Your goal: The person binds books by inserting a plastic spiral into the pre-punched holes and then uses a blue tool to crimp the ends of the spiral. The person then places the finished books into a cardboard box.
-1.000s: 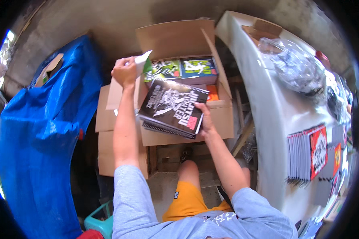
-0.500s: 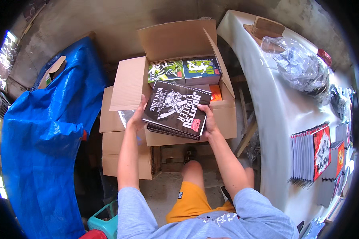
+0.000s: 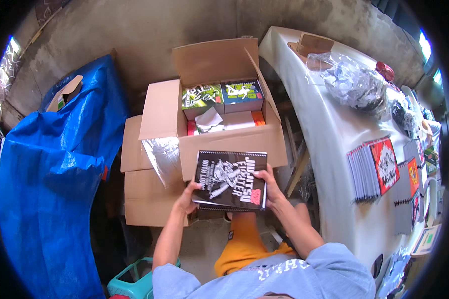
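Observation:
I hold a stack of black spiral-bound notebooks [image 3: 229, 180] with a white drawing on the cover, level above my lap. My left hand [image 3: 188, 195] grips its left edge and my right hand [image 3: 270, 186] grips its right edge. Just beyond the stack stands an open cardboard box [image 3: 229, 143] with its flaps up. Inside it lie green-covered and blue-covered books [image 3: 222, 94], white books and a crumpled piece of white paper [image 3: 208, 119].
A white table [image 3: 334, 144] runs along my right with a fanned row of notebooks [image 3: 374, 169] and clear plastic bags [image 3: 354, 82]. A blue tarp [image 3: 50, 179] covers things at my left. Flat cardboard [image 3: 144, 199] lies under the box. A teal stool [image 3: 132, 281] stands near my left leg.
My left hand dropped the white paper into the box and came down to the stack's left edge. Both hands then drew the stack out of the box toward my lap.

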`<state>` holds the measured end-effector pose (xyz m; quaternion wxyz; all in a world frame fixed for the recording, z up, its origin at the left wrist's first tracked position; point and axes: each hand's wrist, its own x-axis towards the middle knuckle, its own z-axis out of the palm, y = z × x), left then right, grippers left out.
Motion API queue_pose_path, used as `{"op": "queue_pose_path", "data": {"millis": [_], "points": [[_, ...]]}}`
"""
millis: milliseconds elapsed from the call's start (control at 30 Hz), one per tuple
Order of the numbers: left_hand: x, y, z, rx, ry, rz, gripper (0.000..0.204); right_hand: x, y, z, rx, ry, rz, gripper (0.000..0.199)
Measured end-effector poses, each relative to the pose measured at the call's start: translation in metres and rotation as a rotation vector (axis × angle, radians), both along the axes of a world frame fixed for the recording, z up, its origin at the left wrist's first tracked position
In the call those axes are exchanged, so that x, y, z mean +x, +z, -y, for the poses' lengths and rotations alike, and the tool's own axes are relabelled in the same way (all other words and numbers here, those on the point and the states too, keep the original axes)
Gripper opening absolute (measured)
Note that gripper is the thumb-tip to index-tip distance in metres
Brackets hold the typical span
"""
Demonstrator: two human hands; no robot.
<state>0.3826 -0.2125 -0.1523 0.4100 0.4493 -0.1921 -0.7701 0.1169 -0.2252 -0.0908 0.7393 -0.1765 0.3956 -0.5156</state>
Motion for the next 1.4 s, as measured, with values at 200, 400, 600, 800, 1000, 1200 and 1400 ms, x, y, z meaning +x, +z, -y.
{"op": "queue_pose_path", "data": {"millis": [200,400,600,800,1000,1200,1400], "points": [[-0.049,0.042,-0.087,0.123,-0.253,-0.018,0.050,-0.051,0.025,-0.108,0.129,-0.058,-0.054,0.058],[-0.077,0.055,-0.092,0.134,-0.380,-0.067,0.052,-0.051,0.102,-0.162,0.152,-0.323,-0.206,0.059],[-0.100,0.060,-0.011,-0.308,-0.737,-0.355,0.075,-0.023,0.114,-0.188,-0.132,-0.614,-0.352,0.068],[-0.165,0.098,0.035,-0.440,-0.984,-0.444,0.057,-0.013,0.103,-0.197,-0.142,-0.904,-0.419,0.054],[-0.235,0.069,0.029,-0.206,-1.258,-0.233,0.038,-0.080,0.030,-0.221,-0.216,-1.004,-0.288,0.047],[-0.290,0.098,0.006,-0.223,-1.350,0.063,0.033,-0.134,0.027,-0.254,-0.337,-0.860,-0.072,0.046],[-0.400,0.097,-0.012,-0.247,-1.373,0.034,0.033,-0.226,0.046,-0.290,-0.155,-0.876,-0.040,0.037]]}}
